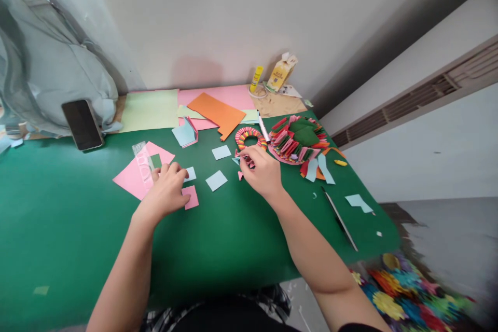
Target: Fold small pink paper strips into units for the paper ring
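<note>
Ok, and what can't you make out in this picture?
In the head view:
Light-blue paper scrap at the right hand: mostly hidden by it.
Red-and-yellow striped paper ring: lower part behind that hand.
Light-blue paper rectangle: partly covered by the left hand.
Grey fabric backpack: cut off by the left edge.
Yellow-and-white cardboard carton: print too small to read.

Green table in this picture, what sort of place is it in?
Probably a papercraft corner of a room, judging by the small light-blue paper pieces, the cut orange sheet and the yellow glue stick.
</note>
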Demonstrator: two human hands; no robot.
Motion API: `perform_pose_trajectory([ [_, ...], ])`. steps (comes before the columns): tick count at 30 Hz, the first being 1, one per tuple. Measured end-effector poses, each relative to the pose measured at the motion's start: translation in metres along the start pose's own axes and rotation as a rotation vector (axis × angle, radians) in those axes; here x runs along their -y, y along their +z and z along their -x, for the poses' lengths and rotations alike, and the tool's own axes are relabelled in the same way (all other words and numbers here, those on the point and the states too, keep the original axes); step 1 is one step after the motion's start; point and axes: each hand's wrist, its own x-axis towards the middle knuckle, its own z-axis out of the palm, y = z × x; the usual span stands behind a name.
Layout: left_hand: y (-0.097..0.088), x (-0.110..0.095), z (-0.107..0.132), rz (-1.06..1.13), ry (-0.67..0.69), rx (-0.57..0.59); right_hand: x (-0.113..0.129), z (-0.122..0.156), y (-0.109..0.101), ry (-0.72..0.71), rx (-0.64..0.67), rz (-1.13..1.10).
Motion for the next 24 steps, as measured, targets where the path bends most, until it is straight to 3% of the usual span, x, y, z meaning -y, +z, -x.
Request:
perform_pose_trajectory([
  [8, 0.005, -0.014, -0.003, 0.018, 0.015, 0.144, 0.001, 0.001, 0.001, 0.0, 0.01, -0.018],
  [20, 0.01, -0.018, -0.003, 0.087, 0.008, 0.115, 0.002, 0.002, 0.002, 0.0, 0.041, -0.013],
  [22, 0.009, -0.017, -0.005, 0.186, 0.019, 0.097, 0.003, 0.002, 0.002, 0.005, 0.043, -0.039],
  [24, 0.008, -0.019, -0.009, 0.429, 0.001, 0.034, 0.006, 0.001, 0.0, 0.035, 0.071, -0.134],
])
